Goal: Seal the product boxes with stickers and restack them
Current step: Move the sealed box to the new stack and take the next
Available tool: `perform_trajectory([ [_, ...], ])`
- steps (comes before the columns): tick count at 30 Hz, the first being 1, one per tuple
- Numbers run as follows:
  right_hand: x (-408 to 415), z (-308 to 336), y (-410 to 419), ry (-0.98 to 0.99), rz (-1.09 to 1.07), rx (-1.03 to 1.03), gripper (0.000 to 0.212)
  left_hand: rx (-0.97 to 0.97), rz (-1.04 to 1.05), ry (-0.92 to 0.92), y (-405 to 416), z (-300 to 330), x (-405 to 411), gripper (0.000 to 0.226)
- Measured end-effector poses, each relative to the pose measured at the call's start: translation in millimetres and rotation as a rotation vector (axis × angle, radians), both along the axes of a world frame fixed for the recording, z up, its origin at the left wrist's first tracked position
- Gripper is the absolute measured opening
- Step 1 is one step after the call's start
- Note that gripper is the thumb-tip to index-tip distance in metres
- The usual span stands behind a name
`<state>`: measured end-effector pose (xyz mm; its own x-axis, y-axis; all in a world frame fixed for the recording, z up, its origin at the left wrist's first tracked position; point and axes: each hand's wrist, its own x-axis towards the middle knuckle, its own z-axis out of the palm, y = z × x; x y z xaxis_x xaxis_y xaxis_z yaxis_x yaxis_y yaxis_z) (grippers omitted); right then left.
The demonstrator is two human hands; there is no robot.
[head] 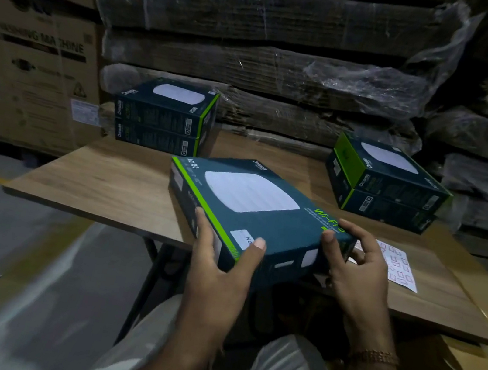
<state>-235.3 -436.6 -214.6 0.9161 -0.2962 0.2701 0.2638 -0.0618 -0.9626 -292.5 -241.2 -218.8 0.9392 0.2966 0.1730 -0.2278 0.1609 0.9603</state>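
A dark teal product box (pixel 252 205) with a green stripe and a white device picture is held tilted above the near edge of the wooden table (pixel 102 181). My left hand (pixel 222 255) grips its near left corner, thumb on top beside a white label. My right hand (pixel 349 259) grips the near right corner, thumb on the top face. A white sticker sheet (pixel 399 268) lies on the table just right of my right hand. Two boxes are stacked at the back left (pixel 164 114). Another stack of two stands at the back right (pixel 387 182).
Shrink-wrapped flattened cardboard (pixel 287 63) is piled high behind the table. A large washing machine carton (pixel 33 55) stands at the left. Brown cardboard (pixel 471 358) lies under the table's right edge. Grey floor with a yellow line lies to the left. My knees are below the table.
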Motion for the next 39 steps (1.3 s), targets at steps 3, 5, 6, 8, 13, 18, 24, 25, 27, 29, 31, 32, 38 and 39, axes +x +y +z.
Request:
perform_trajectory([
  [3,-9,4,-9,-0.046,-0.032,-0.037,0.053,-0.023,-0.166,0.002,19,11,14,0.105],
  [5,-14,5,-14,-0.098,-0.037,-0.089,0.061,-0.005,-0.202,0.010,25,22,19,0.088],
  [6,-15,6,-15,-0.120,-0.038,-0.116,0.065,-0.001,-0.195,0.012,28,27,20,0.073],
  [8,-18,8,-14,-0.164,-0.060,-0.145,0.071,-0.003,-0.130,0.031,32,38,23,0.062],
  [13,-18,18,6,-0.291,-0.190,-0.189,0.070,-0.012,-0.068,0.058,50,59,29,0.077],
  [18,-18,26,26,-0.373,-0.257,-0.167,0.070,0.018,-0.022,0.031,60,68,35,0.077],
  [24,-19,41,39,-0.401,-0.275,-0.161,0.075,0.109,-0.012,-0.028,66,75,29,0.075],
  [25,-19,43,40,-0.403,-0.285,-0.175,0.075,0.117,-0.005,-0.047,66,74,29,0.085],
  [27,-18,48,42,-0.410,-0.294,-0.210,0.076,0.155,0.042,-0.096,63,71,25,0.104],
  [29,-18,53,43,-0.422,-0.277,-0.238,0.081,0.192,0.106,-0.153,58,67,22,0.112],
  [31,-17,57,45,-0.430,-0.262,-0.308,0.089,0.189,0.155,-0.205,52,65,22,0.112],
  [32,-16,58,46,-0.429,-0.255,-0.353,0.093,0.199,0.180,-0.235,50,64,23,0.110],
  [38,-17,70,47,-0.478,-0.184,-0.403,0.094,0.401,0.242,-0.339,53,64,29,0.095],
  [39,-17,71,47,-0.496,-0.182,-0.414,0.089,0.425,0.235,-0.342,55,65,30,0.096],
])
